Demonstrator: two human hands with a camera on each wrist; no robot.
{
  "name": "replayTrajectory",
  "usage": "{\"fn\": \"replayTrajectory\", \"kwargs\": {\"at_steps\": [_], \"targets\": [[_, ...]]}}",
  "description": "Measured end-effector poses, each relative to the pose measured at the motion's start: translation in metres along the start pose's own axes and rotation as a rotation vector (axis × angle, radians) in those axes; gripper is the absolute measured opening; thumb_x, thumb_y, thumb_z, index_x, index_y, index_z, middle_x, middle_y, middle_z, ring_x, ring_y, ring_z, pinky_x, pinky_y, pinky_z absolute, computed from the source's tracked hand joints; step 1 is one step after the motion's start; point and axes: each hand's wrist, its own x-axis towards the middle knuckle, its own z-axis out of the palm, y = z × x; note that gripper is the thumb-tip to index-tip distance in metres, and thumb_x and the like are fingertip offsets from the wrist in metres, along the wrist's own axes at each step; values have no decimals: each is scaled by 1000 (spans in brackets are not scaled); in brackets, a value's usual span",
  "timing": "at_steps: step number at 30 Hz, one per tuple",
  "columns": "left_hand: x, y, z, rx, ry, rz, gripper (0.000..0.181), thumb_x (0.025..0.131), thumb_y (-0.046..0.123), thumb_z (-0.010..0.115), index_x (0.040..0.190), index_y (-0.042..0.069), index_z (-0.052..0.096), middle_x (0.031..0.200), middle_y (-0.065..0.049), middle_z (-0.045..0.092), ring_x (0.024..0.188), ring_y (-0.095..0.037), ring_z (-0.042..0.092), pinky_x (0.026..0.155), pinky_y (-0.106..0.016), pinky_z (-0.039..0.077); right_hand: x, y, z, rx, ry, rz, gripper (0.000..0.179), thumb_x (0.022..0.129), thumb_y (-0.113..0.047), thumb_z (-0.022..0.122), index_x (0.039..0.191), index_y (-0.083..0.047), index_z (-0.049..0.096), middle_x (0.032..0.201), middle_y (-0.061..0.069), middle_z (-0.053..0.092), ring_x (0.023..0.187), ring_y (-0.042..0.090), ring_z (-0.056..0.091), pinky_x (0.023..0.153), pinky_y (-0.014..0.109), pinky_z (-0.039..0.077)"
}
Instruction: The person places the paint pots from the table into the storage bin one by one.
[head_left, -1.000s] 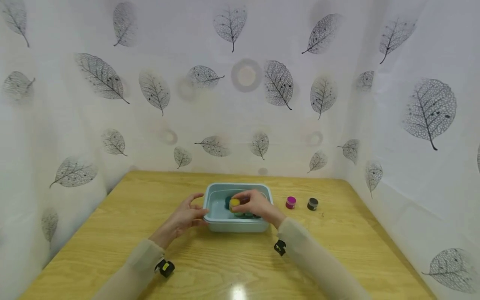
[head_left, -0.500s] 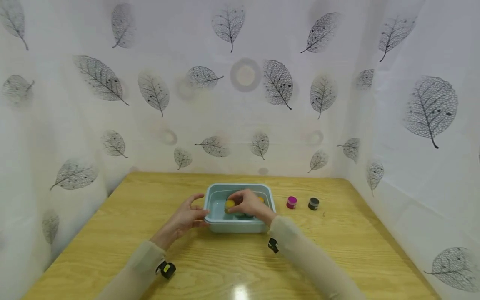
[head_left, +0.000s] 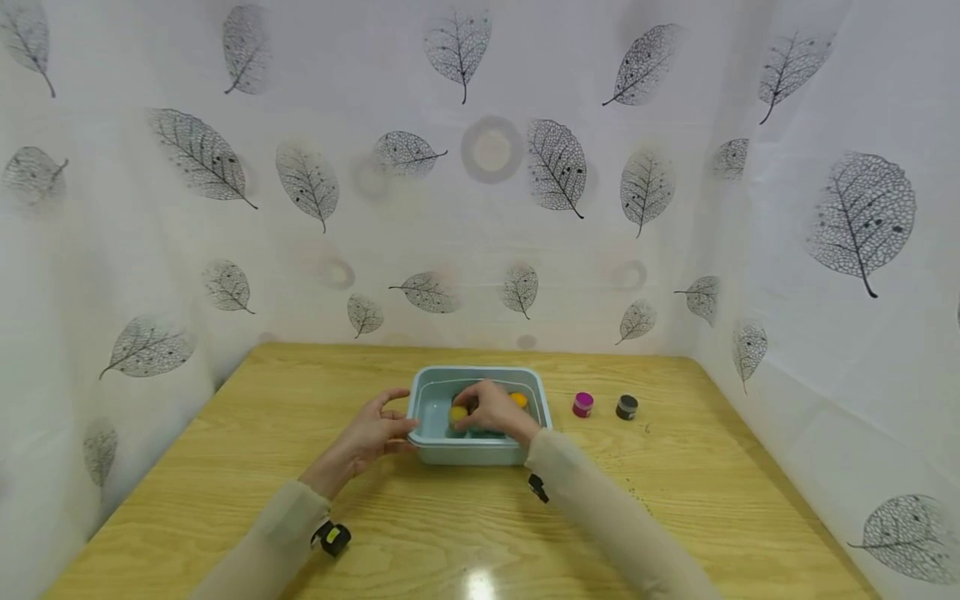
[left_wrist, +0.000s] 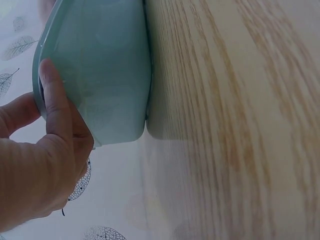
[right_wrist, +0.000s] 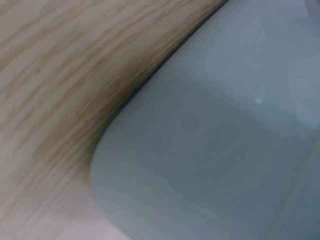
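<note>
A light blue plastic bin (head_left: 471,454) stands on the wooden table. My left hand (head_left: 371,433) holds its left rim; in the left wrist view the fingers of that hand (left_wrist: 47,155) lie against the rim and outer wall. Inside the bin, my right hand (head_left: 497,410) pinches a small jar with a yellow lid (head_left: 458,413). An orange-lidded jar (head_left: 519,400) sits in the bin behind that hand. More dark or greenish jars in the bin are mostly hidden by the hand. The right wrist view has only the bin's outer wall (right_wrist: 200,140) and the table, no fingers.
To the right of the bin stand a small jar with a magenta lid (head_left: 582,405) and one with a black lid (head_left: 627,407). A white leaf-print curtain (head_left: 480,208) hangs behind and beside the table (head_left: 360,533).
My right hand has moved left and lower in the bin with the yellow-lidded jar, bringing the orange-lidded jar into sight. The left hand stays on the rim.
</note>
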Motion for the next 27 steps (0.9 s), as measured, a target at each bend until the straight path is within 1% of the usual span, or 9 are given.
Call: {"fn": "replayTrajectory", "kwargs": {"at_steps": [4,6,10,13,16,20,22,27], "targets": [[-1,0,0,-8,-3,-5,70,93,3,64,152,7,25,110,-21,59,84,-19,66,82,-39,61,1,-1,0,2,6,44,33,75,-12,84,106,-6,75,100,6,73,88,15,62,79,30,56],[0,-1,0,-9,-3,-9,71,93,3,64,152,7,25,111,-22,59,84,-19,66,83,-39,61,1,-1,0,7,9,51,31,76,-12,83,104,-7,75,100,6,73,89,15,62,80,31,55],[0,-2,0,-13,-1,-9,70,93,3,64,151,7,26,111,-23,58,83,-19,66,79,-36,62,1,0,1,-6,12,21,31,78,-12,82,107,-6,75,103,7,73,94,18,64,83,33,56],[0,-2,0,-11,-2,-5,69,93,3,64,151,7,26,111,-23,58,83,-19,66,77,-34,62,1,0,1,-19,6,1,32,79,-13,81,110,-6,74,106,7,74,97,18,65,85,33,56],[0,-2,0,-11,1,-7,70,93,3,64,151,6,25,113,-23,58,84,-19,65,77,-34,62,2,-1,2,-39,-16,-18,36,80,-14,81,115,-5,72,96,7,72,88,15,61,79,28,54],[-1,-1,-1,-3,-5,-4,71,94,4,64,152,6,23,115,-24,57,85,-19,66,79,-35,62,2,-2,2,-78,-25,-34,37,80,-14,80,116,-5,72,82,5,64,78,12,51,72,23,48],[-1,-1,0,-8,-1,-5,71,94,4,64,152,6,24,115,-24,58,85,-19,66,78,-35,62,3,-2,2,-94,-15,-32,36,80,-13,80,114,-5,73,83,2,64,79,10,52,73,22,48],[-2,0,1,-12,5,-12,69,94,3,63,152,8,26,114,-23,58,85,-20,66,78,-35,62,3,-1,2,-84,-11,-17,36,78,-12,81,113,-5,73,89,4,68,84,12,56,75,25,51]]}}
